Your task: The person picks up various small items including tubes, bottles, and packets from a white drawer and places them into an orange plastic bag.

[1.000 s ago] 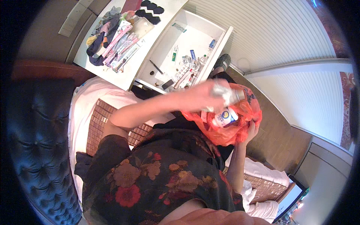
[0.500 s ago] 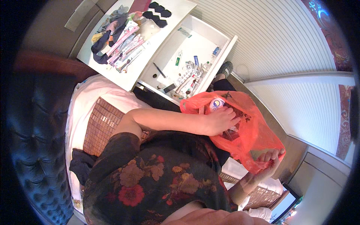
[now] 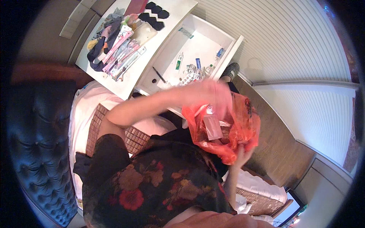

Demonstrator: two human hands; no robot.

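Note:
A red plastic bag (image 3: 246,121) hangs in front of my body with its mouth gaping upward. My right hand (image 3: 244,154) is closed around the bag's right lower side. Over the bag's far edge is my left hand (image 3: 216,95), smeared by motion, so its fingers and anything in them cannot be made out. A pale pinkish rectangular packet (image 3: 213,127) shows inside the bag. Just beyond the bag, a pulled-out white drawer (image 3: 167,64) contains blister packs (image 3: 190,76), a green-and-white tube (image 3: 179,62), a blue box (image 3: 198,63) and a dark pen (image 3: 159,74).
On the white cabinet top (image 3: 125,85) lie pink-and-clear packaged items (image 3: 123,55), dark cloths (image 3: 97,57) and black hexagonal pieces (image 3: 152,21). A bed with a brown tile mat (image 3: 137,138) is at left, beside a tufted dark headboard (image 3: 38,152). A striped slipper (image 3: 230,70) stands past the drawer.
My left hand has come up out of the bag toward the drawer. My right hand has moved left and gathered the bag closer, and the pinkish packet now shows in it.

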